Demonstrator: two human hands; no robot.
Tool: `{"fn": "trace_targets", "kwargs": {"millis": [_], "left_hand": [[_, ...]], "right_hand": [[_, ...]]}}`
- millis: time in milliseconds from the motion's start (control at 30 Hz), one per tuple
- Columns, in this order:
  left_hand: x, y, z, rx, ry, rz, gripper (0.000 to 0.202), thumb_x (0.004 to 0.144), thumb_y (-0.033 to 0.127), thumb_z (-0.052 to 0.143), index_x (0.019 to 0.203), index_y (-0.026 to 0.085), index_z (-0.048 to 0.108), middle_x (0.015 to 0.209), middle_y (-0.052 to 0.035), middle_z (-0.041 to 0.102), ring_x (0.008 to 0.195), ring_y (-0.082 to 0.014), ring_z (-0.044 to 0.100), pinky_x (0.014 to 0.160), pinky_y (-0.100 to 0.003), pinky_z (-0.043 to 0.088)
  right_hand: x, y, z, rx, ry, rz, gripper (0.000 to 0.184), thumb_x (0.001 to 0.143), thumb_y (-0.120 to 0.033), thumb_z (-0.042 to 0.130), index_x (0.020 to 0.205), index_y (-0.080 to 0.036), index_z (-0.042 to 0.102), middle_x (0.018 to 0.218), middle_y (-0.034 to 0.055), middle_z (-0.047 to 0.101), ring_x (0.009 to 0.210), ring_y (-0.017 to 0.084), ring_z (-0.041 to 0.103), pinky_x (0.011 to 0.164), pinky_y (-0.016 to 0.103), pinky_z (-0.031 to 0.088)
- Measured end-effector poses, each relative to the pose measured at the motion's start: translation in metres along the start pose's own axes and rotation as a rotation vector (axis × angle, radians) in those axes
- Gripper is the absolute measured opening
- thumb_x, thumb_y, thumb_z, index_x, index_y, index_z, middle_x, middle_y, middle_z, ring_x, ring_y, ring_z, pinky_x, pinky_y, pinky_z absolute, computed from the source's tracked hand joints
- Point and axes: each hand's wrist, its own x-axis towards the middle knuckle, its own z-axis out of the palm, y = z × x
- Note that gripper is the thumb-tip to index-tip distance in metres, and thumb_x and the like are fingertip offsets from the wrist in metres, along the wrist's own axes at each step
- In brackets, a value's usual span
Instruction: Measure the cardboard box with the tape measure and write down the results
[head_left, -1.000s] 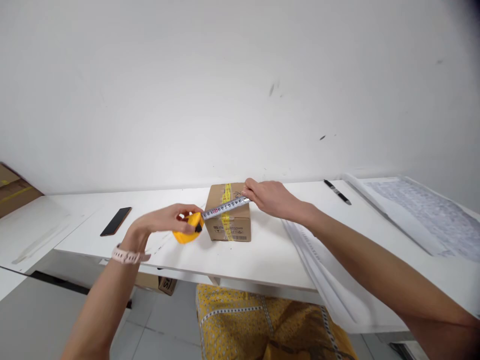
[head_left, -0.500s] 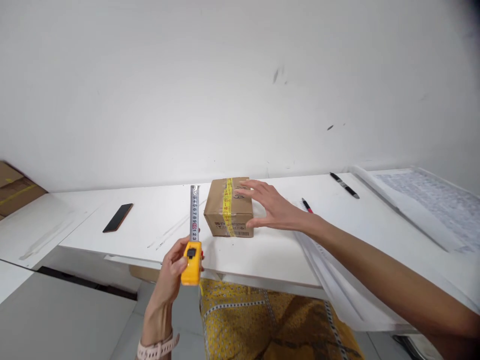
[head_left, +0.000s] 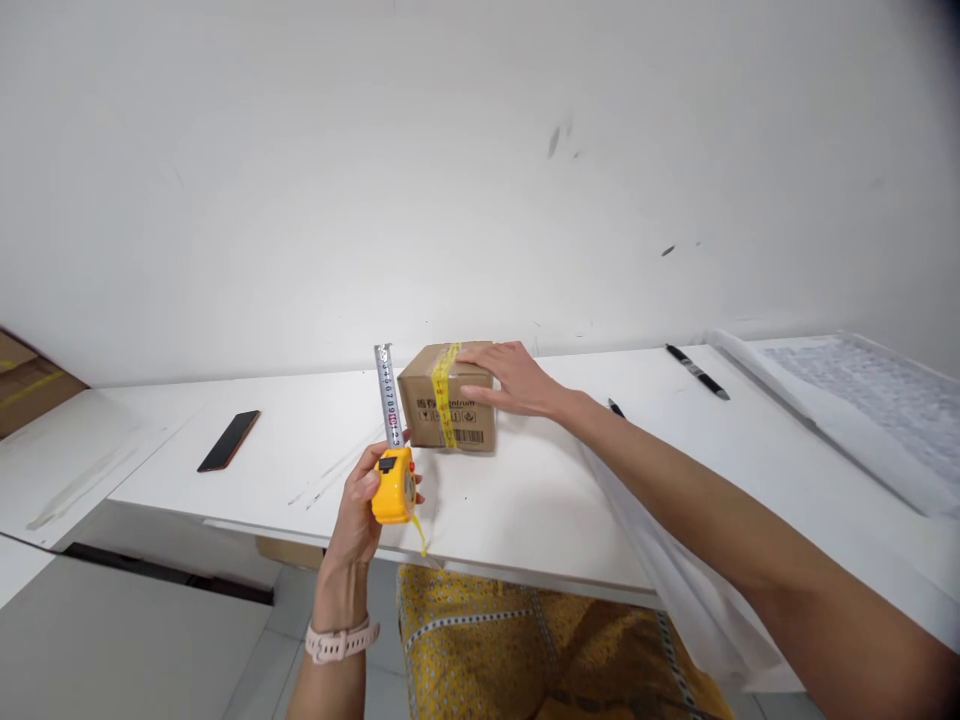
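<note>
A small brown cardboard box point(head_left: 466, 425) with yellow printed tape stands on the white table, its printed front side and barcode facing me. My right hand point(head_left: 514, 378) is gripping its right side, fingers over the top edge and thumb on the front. In my left hand point(head_left: 358, 505) is a yellow tape measure point(head_left: 394, 488), held by its case near the table's front edge. Its metal blade point(head_left: 388, 395) is pulled out and points away from me, just left of the box. A yellow strap hangs from the case.
A dark phone point(head_left: 229, 441) lies on the table point(head_left: 525, 510) to the left. Towards the right are a black pen point(head_left: 697, 372), a second pen point(head_left: 615, 408) partly behind my arm, and written paper sheets point(head_left: 862, 400). Another carton point(head_left: 34, 385) sits at the far left. A wall rises behind.
My right hand has closed in on the box, which has turned so more of its front shows. The tape measure has moved up, its case closer to the box.
</note>
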Motion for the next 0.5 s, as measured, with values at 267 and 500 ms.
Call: {"fn": "trace_targets", "kwargs": {"millis": [267, 500], "left_hand": [[0.024, -0.008, 0.04, -0.104, -0.052, -0.067, 0.046, 0.069, 0.048, 0.079, 0.101, 0.018, 0.065, 0.091, -0.0059, 0.068, 0.072, -0.0229, 0.069, 0.057, -0.035, 0.06], [0.045, -0.018, 0.046, -0.126, -0.059, -0.091, 0.044, 0.073, 0.048, 0.076, 0.101, 0.016, 0.062, 0.089, -0.0062, 0.069, 0.073, -0.0232, 0.07, 0.057, -0.034, 0.059]], "right_hand": [[0.032, 0.006, -0.01, 0.362, 0.085, 0.167, 0.036, 0.088, -0.04, 0.052, 0.117, -0.021, 0.06, 0.125, 0.0098, 0.065, 0.11, 0.027, 0.06, 0.093, 0.047, 0.048], [0.038, 0.006, -0.015, 0.271, 0.073, 0.052, 0.05, 0.089, -0.025, 0.046, 0.139, -0.03, 0.046, 0.128, 0.0068, 0.063, 0.113, 0.026, 0.06, 0.097, 0.05, 0.048]]}}
